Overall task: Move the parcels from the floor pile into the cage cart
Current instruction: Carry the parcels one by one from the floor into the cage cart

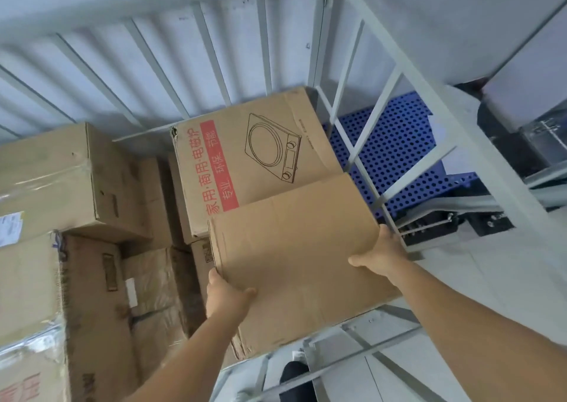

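Note:
I hold a plain brown cardboard parcel [300, 248] over the near right corner of the cage cart [380, 101]. My left hand [225, 294] grips its near left edge, thumb on top. My right hand [380, 253] grips its right edge, thumb on top. Just beyond the parcel lies a box printed with an induction cooker drawing and a red strip of text [251, 156], inside the cart. Several more brown boxes [61, 174] fill the cart's left side.
White cage bars [196, 27] close the far side, and the cart's right side frame [408, 144] stands just right of the parcel. Outside it lies a blue perforated pallet [392, 144] on a pale floor. The near rail [352, 349] crosses below my arms.

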`<state>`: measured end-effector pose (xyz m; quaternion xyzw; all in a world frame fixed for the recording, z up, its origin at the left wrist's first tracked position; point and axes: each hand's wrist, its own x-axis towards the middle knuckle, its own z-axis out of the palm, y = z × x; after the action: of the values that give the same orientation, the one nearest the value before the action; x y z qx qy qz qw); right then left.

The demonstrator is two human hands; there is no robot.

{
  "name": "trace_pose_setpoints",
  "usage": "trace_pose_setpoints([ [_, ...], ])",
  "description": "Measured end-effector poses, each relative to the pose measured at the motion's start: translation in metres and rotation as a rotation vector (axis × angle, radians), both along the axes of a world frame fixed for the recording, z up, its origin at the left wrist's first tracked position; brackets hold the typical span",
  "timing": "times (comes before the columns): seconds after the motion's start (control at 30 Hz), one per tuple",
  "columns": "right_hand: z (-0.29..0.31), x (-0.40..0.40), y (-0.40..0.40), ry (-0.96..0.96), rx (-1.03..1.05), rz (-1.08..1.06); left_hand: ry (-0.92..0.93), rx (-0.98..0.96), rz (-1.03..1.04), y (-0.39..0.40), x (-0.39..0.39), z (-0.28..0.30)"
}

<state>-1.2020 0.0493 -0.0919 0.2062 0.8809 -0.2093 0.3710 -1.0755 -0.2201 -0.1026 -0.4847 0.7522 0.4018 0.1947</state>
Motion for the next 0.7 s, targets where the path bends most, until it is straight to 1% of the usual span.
trace_pose_setpoints([
  [0.2, -0.039, -0.005, 0.004, -0.005, 0.028, 0.021, -0.062, -0.032, 0.001, 0.012, -0.006, -0.038],
  [0.3, -0.052, -0.003, 0.009, 0.006, 0.037, 0.025, -0.062, -0.045, 0.001, 0.017, -0.001, -0.051],
  [0.5, -0.051, -0.007, 0.009, -0.03, 0.028, 0.047, -0.109, -0.056, -0.057, 0.015, -0.004, -0.048],
  [0.6, -0.042, -0.002, 0.005, -0.036, 0.038, 0.061, -0.146, -0.074, -0.144, 0.019, -0.006, -0.037],
  [0.7, -0.023, 0.006, 0.0, -0.006, 0.078, 0.14, -0.115, -0.163, -0.315, 0.023, -0.007, -0.02],
])
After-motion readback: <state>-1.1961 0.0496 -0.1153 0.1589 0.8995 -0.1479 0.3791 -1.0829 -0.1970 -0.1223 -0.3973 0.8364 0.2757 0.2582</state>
